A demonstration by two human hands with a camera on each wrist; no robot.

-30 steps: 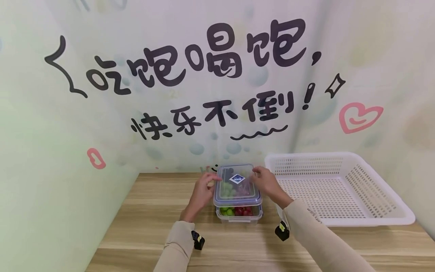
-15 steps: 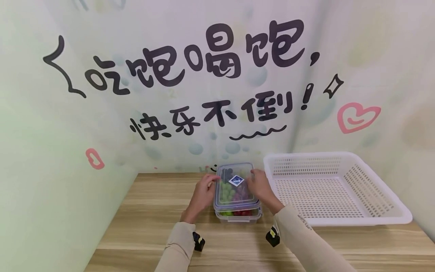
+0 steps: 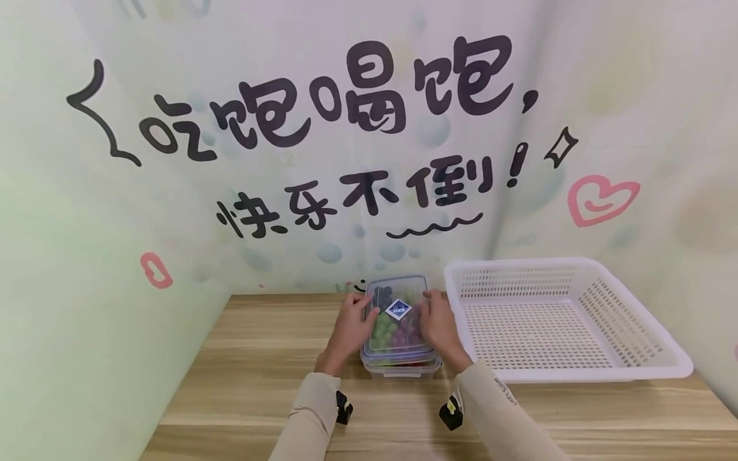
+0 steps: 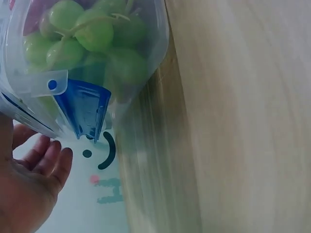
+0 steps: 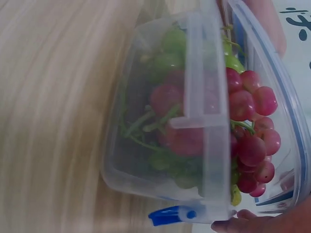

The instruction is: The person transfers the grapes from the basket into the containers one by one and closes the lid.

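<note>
A clear plastic food box (image 3: 398, 371) stands on the wooden table with green and red grapes (image 5: 252, 141) in it, some bulging above its rim. Its clear, blue-edged lid (image 3: 398, 342) lies tilted over the top, with a gap to the rim in the right wrist view. My left hand (image 3: 348, 330) holds the lid's left edge, thumb on top. At the opposite edge, my right hand (image 3: 439, 323) grips the lid. Blue side latches (image 4: 85, 107) stick out from the box, swung away from the lid. Dark grapes (image 3: 382, 298) show through the lid at the back.
A large white perforated basket (image 3: 567, 371) stands close on the right, beside my right hand. Behind the table (image 3: 254, 358) rises a wall cloth (image 3: 323, 269) with dark lettering. Another wall (image 3: 69, 320) borders the table on the left.
The lid has come down closer to the box, and the gap at its front has narrowed. My right hand has moved left and my left hand slightly forward along the lid.
</note>
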